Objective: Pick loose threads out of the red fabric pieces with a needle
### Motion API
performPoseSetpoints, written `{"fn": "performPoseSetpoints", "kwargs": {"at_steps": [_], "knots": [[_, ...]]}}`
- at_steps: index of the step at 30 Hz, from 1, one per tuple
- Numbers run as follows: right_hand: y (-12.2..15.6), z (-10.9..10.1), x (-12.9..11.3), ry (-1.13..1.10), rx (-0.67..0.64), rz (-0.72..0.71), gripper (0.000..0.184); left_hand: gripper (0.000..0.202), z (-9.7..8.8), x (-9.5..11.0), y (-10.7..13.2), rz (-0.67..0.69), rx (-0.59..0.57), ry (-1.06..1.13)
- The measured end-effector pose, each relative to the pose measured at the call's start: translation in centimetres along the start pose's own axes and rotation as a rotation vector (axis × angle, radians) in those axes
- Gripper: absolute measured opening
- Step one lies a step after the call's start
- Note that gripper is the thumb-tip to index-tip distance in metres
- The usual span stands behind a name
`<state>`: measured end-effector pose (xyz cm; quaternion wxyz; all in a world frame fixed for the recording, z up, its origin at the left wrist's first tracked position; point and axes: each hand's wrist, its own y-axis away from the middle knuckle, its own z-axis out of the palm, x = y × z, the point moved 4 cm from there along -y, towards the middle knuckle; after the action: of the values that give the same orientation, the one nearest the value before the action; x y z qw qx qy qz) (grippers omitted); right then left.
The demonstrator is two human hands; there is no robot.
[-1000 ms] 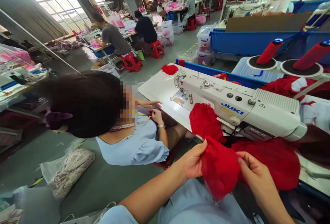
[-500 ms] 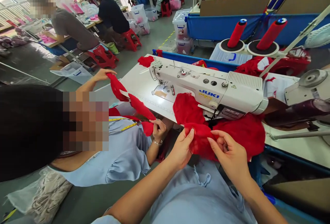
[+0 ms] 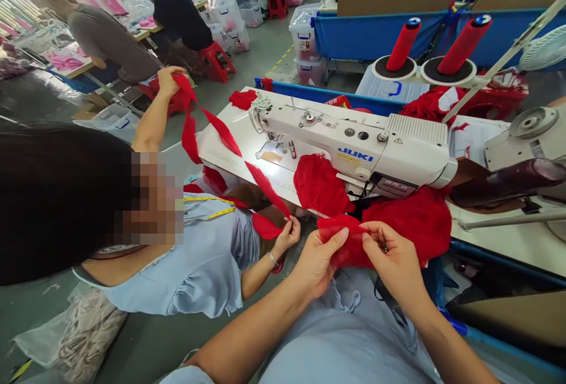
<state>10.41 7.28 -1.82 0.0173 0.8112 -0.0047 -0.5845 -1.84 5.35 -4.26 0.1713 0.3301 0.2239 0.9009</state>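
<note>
Between my two hands a piece of red fabric point(image 3: 342, 226) is pinched and held above my lap, in front of the sewing table. My left hand point(image 3: 319, 260) grips its left part, thumb on top. The fingertips of my right hand point(image 3: 392, 254) pinch the edge on the right; something small and dark shows among those fingers, too small to name. Just beyond, a red fabric bunch point(image 3: 321, 186) lies on the table edge, and a larger red fabric pile point(image 3: 411, 222) rests to the right. The white sewing machine point(image 3: 349, 136) stands behind them.
At my left a co-worker in a light blue top point(image 3: 177, 272) stretches a long red strip point(image 3: 267, 186) over the table's left edge point(image 3: 221, 154). Two red thread cones point(image 3: 464, 45) stand behind the machine. A dark padded arm point(image 3: 513, 183) is at right.
My hands have come slightly closer together on the red fabric. The co-worker's far hand has risen, lifting the strip, and their near hand has shifted right. The view has shifted slightly.
</note>
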Motion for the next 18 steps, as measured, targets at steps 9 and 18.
{"fn": "performPoseSetpoints", "kwargs": {"at_steps": [9,18], "knots": [[-0.1,-0.4,0.6,-0.06,0.026,0.033,0.02,0.031,-0.2,-0.1,0.2,-0.046,0.01,0.035],[0.0,-0.8,-0.4,-0.122,0.11,-0.061,0.013,0.028,-0.1,0.1,0.2,-0.057,-0.051,0.03]]}}
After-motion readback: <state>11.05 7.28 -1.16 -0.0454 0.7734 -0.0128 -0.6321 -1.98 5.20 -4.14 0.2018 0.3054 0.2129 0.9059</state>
